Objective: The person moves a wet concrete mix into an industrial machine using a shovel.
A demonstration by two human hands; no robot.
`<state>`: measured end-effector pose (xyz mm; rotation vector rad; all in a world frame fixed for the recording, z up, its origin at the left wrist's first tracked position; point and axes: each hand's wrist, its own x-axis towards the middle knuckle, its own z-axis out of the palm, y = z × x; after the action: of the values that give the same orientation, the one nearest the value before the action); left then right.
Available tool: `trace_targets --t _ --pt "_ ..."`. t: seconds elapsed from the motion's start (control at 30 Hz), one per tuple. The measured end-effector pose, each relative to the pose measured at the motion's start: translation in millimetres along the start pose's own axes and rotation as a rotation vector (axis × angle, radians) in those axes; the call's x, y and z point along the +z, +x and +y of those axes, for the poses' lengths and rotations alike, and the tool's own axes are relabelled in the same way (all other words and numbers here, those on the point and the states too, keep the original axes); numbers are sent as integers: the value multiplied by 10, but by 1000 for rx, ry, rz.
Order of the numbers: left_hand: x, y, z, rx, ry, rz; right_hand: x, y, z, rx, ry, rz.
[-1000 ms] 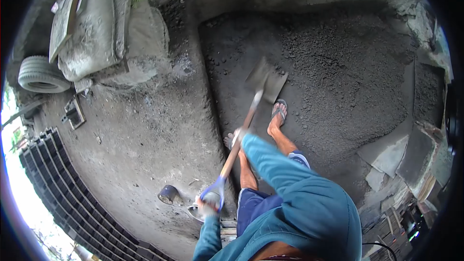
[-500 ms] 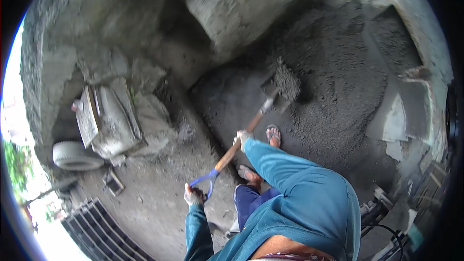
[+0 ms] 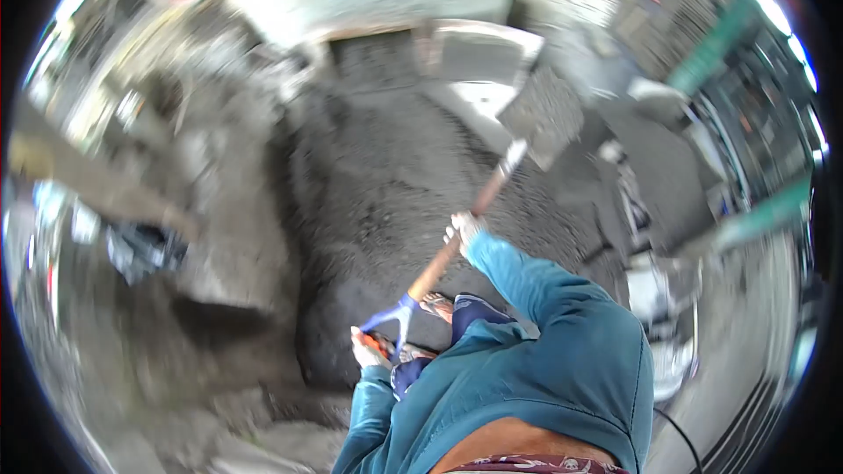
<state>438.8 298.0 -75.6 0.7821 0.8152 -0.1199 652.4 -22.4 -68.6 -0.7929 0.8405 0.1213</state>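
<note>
At the blue grip [image 3: 402, 316]: your left hand [image 3: 369, 351] is closed on its end; let that wrist stay straight and steer the blade's tilt.
Feet [image 3: 436, 305]: close by the grip; turning them with the load should spare your back.
Wooden shaft [image 3: 428, 279]: your right hand [image 3: 465, 230] grips it midway; tuck that elbow in for leverage.
Loose dark material [image 3: 378, 175]: spread beyond your hands.
Blade [image 3: 546, 114]: the shovel's far end, out to your right near the pale slab [image 3: 483, 98]; blur hides its load, so swing smoothly and level.
</note>
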Motion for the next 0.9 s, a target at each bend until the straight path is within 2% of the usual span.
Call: trace_targets --t 0.03,0.07,0.1,0.13,0.17,0.2,0.23,0.27,0.33,0.4,0.43,0.5,0.53,0.6,0.67,0.77,0.83,0.9 --pt "492 -50 287 56 51 -90 237 -330 -527 -84 122 43" --pt "1001 -109 488 198 69 -118 274 -517 -971 -174 169 -49" --pt "1312 -121 692 232 157 -233 241 -602 -1326 -278 264 -197" --pt "1700 -241 871 390 265 -365 207 -693 -1681 -365 368 -360" --pt "2154 -452 1005 523 281 -515 225 -951 -2089 -440 370 -265" --pt "2502 -477 1034 695 256 -633 109 -967 -2407 -520 477 -347" --pt "2815 -612 1112 771 364 -761 55 -1228 -2720 -562 552 -242" --pt "3075 -693 1111 907 454 -893 -174 -1108 -3010 -592 651 -215" --pt "3565 -799 991 1433 640 -1063 -550 -1208 -3289 -823 642 -175" --pt "3900 -970 919 1915 766 -1285 -914 -1325 -3231 -818 698 -202" --pt "3908 -1080 853 1881 942 -1373 -1111 -1361 -3172 -791 669 -252" --pt "3771 -879 467 1933 1088 -1418 -1196 -1707 -2943 -757 681 -153" --pt "3638 -715 272 1791 1135 -1496 -1412 -1568 -2811 -662 688 -175" --pt "3350 -281 -100 1698 1301 -1517 -1579 -1418 -2510 -590 632 -13" --pt "3024 247 -413 1739 1520 -1492 -1648 -1273 -2247 -537 635 62" --pt "2911 628 -576 1802 1788 -1447 -1435 -1371 -2079 -733 468 131" --pt "3228 251 -326 1422 2239 -1526 -1354 -1408 -2035 -838 392 157" --pt "3371 631 -406 768 1850 -1701 -1374 -1463 -2082 -897 275 180"
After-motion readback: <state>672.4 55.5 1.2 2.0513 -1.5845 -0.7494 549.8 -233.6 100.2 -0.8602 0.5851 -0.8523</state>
